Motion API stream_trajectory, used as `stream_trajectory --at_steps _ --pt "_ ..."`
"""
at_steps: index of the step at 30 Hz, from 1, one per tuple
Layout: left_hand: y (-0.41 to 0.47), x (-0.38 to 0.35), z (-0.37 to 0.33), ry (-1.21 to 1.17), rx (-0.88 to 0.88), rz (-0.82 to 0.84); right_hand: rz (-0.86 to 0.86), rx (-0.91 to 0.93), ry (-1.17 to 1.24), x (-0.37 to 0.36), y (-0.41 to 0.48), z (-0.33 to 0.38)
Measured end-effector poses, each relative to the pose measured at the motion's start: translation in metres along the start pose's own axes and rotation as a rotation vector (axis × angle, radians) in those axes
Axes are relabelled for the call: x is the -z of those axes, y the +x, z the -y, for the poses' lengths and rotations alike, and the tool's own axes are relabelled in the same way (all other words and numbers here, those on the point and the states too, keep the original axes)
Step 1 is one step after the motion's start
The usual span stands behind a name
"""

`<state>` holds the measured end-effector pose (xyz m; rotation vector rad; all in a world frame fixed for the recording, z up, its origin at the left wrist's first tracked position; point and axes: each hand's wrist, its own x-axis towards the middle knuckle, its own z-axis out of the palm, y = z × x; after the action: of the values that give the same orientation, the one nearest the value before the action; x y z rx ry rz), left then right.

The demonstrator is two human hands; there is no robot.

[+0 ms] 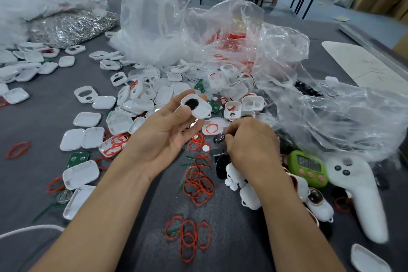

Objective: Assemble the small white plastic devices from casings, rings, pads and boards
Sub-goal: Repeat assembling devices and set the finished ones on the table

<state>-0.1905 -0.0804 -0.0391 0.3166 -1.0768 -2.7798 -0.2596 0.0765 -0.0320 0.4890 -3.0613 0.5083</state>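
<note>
Single head-worn view, forward-down, near tabletop (44, 121)

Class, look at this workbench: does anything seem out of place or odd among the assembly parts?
Yes. A white handheld controller and a green timer lie at the right among the parts; neither looks like a device part. Red rings and white casings are strewn loose over the table, not sorted.

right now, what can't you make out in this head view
Head view, right hand: its back hides the fingertips, so whether it holds anything is unknown.
Casing in the left hand: the thumb covers part of the dark pad.
Green timer: digits too blurred.
Plastic bag: crinkled film blurs the red contents.
</note>
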Motion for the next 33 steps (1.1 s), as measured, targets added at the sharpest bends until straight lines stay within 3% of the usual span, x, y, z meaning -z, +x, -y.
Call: stream_trajectory --at_steps 3,8,13,19,24,28,30,33 --pt "0.0 0.002 -0.001 -0.001 0.0 0.001 -0.029 -0.033 0.105 0.001 0.0 -0.004" --pt "0.003 0.004 0.0 0.021 0.023 -0.008 -0.301 -0.077 0.585 0.011 -0.003 -0.017" --pt "0.003 0.005 0.004 0.082 0.055 0.016 -0.12 -0.284 1.334 0.02 -0.002 -0.01" --pt "0.003 0.006 0.007 0.251 0.006 0.091 -0.049 -0.35 1.348 0.025 -0.002 -0.01" --pt "0.001 0.001 0.02 0.438 -0.008 0.11 0.071 -0.237 1.192 0.02 -0.01 0.003" --pt "0.0 0.0 0.022 0.413 0.052 0.183 0.165 -0.179 1.331 0.017 -0.014 0.011" --pt "0.001 -0.001 0.019 0.353 0.067 0.193 0.12 -0.148 1.348 0.018 -0.013 0.009" --pt "0.002 0.002 0.016 0.228 0.086 0.188 -0.113 -0.097 1.206 0.018 -0.01 -0.002"
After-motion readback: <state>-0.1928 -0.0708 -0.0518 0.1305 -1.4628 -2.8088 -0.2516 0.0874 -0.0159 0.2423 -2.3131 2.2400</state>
